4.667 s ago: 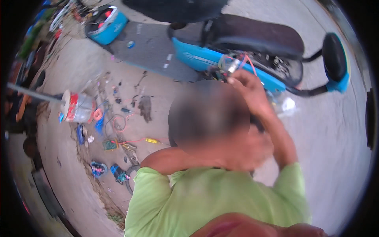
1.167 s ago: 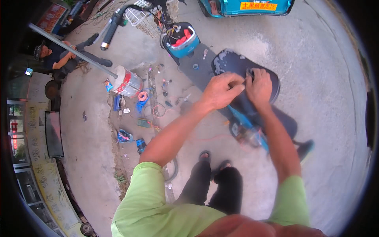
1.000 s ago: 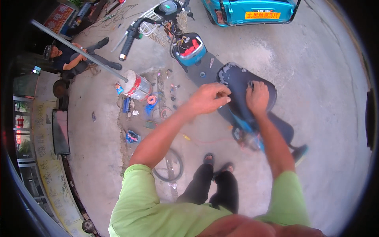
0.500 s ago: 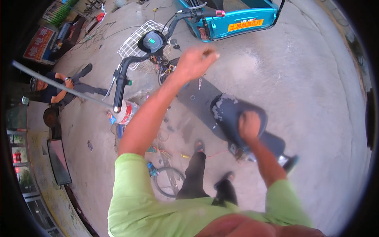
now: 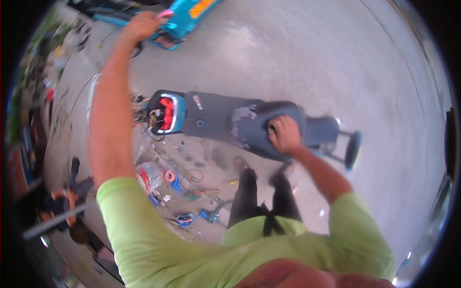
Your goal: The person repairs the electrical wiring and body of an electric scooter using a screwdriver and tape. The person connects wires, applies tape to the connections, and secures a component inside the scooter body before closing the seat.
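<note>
My left hand point(image 5: 141, 26) is holding the pink-ended handlebar grip point(image 5: 164, 14) well out ahead of me, the fingers bending around it so that only the bright end is showing past them. My right hand point(image 5: 285, 135) is resting on the worn dark saddle point(image 5: 263, 128); its fingers are bending inward, and something small and dark is showing at the thumb, though it is too blurred for me to tell whether I am pinching it. The electric scooter point(image 5: 216, 113) is standing crosswise before me, its teal front compartment point(image 5: 179, 115) pointing left with red stuff point(image 5: 167, 114) showing inside, its padded backrest point(image 5: 354, 150) sitting at the right end. A pale scuffed patch is spreading over the saddle's front. My feet are standing near the scooter's side, below the saddle. On the ground to the left, an orange cord coil point(image 5: 170, 175) is lying just beside the red-and-white drum point(image 5: 150, 175), with a green multimeter point(image 5: 193, 197) and a yellow-handled tool point(image 5: 232, 182) lying nearer my legs. Beyond the grip, a teal vehicle point(image 5: 185, 19) is standing, and a person point(image 5: 60, 206) is sitting far left.
</note>
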`<action>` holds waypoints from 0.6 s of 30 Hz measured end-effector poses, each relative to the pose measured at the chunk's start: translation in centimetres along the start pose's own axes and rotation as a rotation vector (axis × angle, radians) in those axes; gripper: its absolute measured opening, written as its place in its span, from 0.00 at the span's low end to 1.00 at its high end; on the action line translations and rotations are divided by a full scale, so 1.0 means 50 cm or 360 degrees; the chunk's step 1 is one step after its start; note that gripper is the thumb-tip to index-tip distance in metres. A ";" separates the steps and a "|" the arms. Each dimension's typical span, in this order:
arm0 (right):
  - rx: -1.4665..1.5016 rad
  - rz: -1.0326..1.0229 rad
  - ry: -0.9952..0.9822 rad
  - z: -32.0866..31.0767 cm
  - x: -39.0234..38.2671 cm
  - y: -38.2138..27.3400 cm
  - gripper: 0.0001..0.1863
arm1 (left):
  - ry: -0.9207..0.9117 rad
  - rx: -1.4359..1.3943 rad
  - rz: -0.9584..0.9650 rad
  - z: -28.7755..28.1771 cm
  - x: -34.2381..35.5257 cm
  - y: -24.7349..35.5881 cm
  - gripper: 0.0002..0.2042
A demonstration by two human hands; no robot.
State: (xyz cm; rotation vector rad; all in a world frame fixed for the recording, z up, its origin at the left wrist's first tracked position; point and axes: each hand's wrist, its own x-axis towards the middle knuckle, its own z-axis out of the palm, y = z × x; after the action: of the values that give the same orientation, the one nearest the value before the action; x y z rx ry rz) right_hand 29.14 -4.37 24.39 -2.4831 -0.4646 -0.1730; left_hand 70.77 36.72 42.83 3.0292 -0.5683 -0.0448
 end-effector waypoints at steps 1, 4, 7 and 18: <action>-0.0015 0.0041 -0.0025 -0.003 -0.008 0.007 0.18 | -0.0179 -0.0092 -0.0020 -0.019 0.007 0.026 0.26; -0.0014 0.0032 0.0002 0.007 -0.005 0.016 0.18 | -0.0458 -0.0295 -0.0358 -0.050 -0.013 0.044 0.26; -0.0044 0.0085 0.0016 -0.006 -0.020 0.014 0.18 | -0.0052 0.0134 -0.0261 -0.033 -0.018 0.108 0.25; 0.0005 0.0091 0.0016 -0.007 -0.016 0.018 0.18 | 0.0367 0.0483 -0.0311 -0.013 -0.077 0.174 0.21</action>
State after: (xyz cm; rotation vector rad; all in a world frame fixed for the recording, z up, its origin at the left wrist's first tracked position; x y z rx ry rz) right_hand 28.72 -5.47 24.00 -2.4884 -0.3887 -0.1618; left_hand 64.05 30.06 44.10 3.3033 -0.2808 0.4133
